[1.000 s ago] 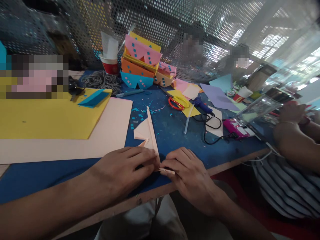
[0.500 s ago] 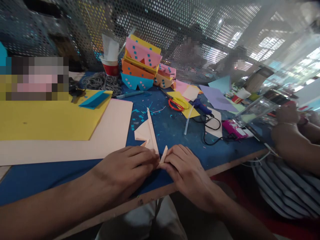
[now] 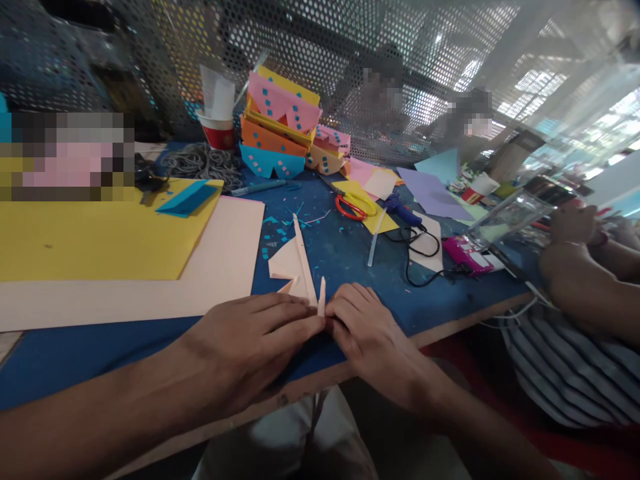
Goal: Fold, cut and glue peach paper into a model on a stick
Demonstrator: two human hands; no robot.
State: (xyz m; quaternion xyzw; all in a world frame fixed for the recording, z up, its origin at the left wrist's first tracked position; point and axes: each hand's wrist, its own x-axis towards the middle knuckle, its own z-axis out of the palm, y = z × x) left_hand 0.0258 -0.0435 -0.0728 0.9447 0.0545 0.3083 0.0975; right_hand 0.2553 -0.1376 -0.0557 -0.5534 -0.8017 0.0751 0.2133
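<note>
A folded peach paper (image 3: 286, 260) lies near the front of the blue table, its long narrow edge pointing away from me. My left hand (image 3: 255, 337) is closed over its near part, fingers together and pressing down. Close on the right, my right hand (image 3: 369, 330) is closed, thumb against fingers, at the paper's near right end. A thin peach flap (image 3: 321, 293) sticks up between the fingertips of both hands. The fingers hide the bottom of the paper and where the flap joins it.
Yellow sheet (image 3: 100, 233) and large peach sheet (image 3: 235, 253) lie left. Ahead are scissors (image 3: 350, 208), a blue glue gun (image 3: 403, 210) and folded paper masks (image 3: 275, 160). A pink device (image 3: 467, 255) lies right, near another person's arm (image 3: 585, 273).
The thin flap has swung from a rightward lean to nearly upright. My right fingertips have shifted slightly, and my left thumb or finger now reaches the flap's base.
</note>
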